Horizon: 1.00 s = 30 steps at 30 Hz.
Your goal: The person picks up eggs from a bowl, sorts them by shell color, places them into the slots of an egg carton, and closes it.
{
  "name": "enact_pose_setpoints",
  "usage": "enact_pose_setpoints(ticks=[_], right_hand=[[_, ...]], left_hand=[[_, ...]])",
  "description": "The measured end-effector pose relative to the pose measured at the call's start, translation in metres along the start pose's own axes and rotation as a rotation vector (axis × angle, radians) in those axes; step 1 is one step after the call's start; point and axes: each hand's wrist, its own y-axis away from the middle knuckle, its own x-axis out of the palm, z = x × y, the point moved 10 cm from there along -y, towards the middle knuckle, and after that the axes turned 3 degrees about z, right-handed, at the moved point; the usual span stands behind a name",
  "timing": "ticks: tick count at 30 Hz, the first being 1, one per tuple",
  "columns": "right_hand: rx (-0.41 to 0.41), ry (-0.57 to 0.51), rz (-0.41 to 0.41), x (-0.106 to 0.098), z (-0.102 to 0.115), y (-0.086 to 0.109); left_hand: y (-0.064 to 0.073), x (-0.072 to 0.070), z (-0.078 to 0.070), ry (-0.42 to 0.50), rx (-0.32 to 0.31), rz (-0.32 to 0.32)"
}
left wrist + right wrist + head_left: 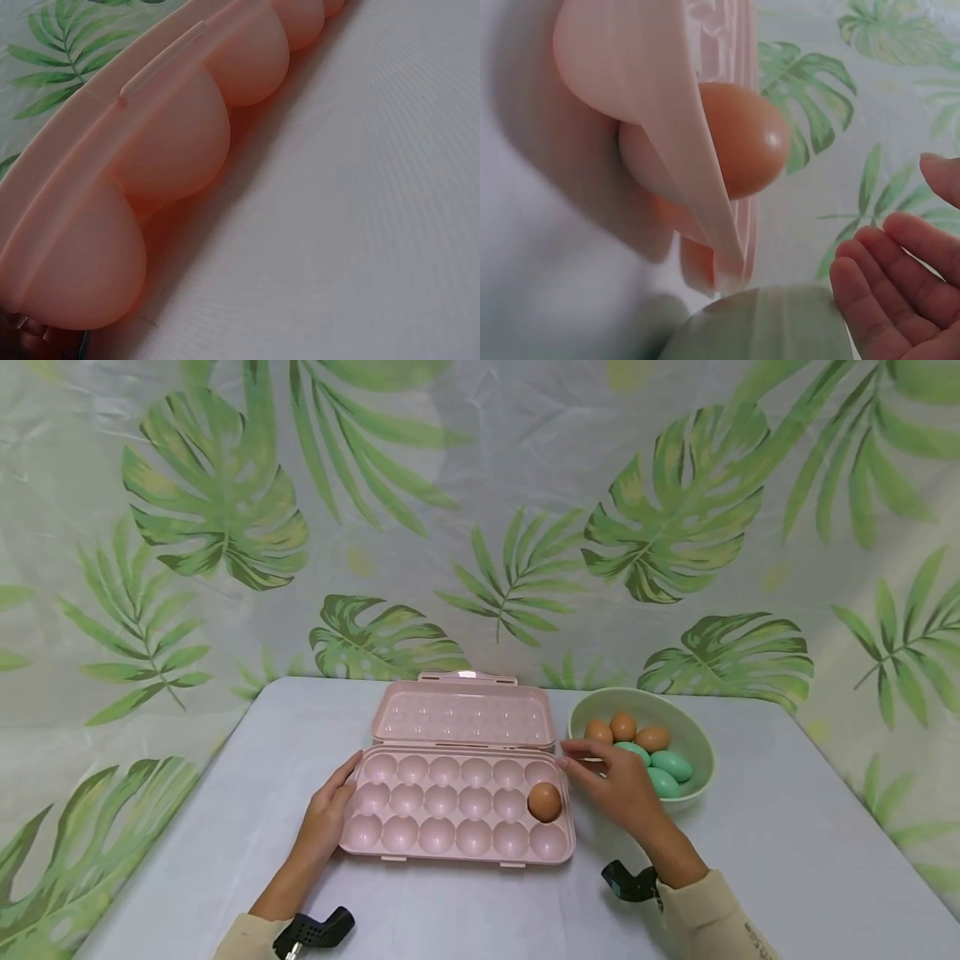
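Note:
A pink plastic egg tray (457,853) with rows of round cups lies on the table, its lid (465,714) hinged back behind it. One brown egg (544,802) sits in the right-hand column, middle row, and stands above the rim in the right wrist view. My left hand (324,814) grips the tray's left edge, thumb by the rim. My right hand (618,785) hovers between the tray's right edge and the green bowl (705,752), fingers extended, thumb apart, holding nothing. Inside the bowl are several brown eggs (623,727) and green eggs (672,766), partly hidden by that hand.
A white cloth covers the table (480,910). Close behind its far edge hangs a leaf-patterned sheet (510,568). The bowl stands right beside the tray and lid. Black wrist cameras (630,881) are strapped near both sleeves.

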Motion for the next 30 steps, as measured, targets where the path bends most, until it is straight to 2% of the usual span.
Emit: enact_pose_setpoints(ticks=[7, 14, 20, 30], right_hand=[[0.067, -0.002, -0.001, -0.004, -0.012, -0.004], [0.094, -0.010, -0.007, -0.009, -0.020, -0.010], [0.152, -0.007, 0.000, -0.012, -0.032, -0.012], [0.240, -0.033, -0.013, -0.018, -0.051, -0.019]], left_hand=[[-0.001, -0.003, 0.004, -0.004, -0.009, -0.016], [-0.002, -0.001, 0.003, 0.001, -0.004, -0.012], [-0.002, 0.002, 0.004, 0.006, -0.012, -0.006], [-0.001, -0.002, 0.003, -0.030, -0.019, -0.023]])
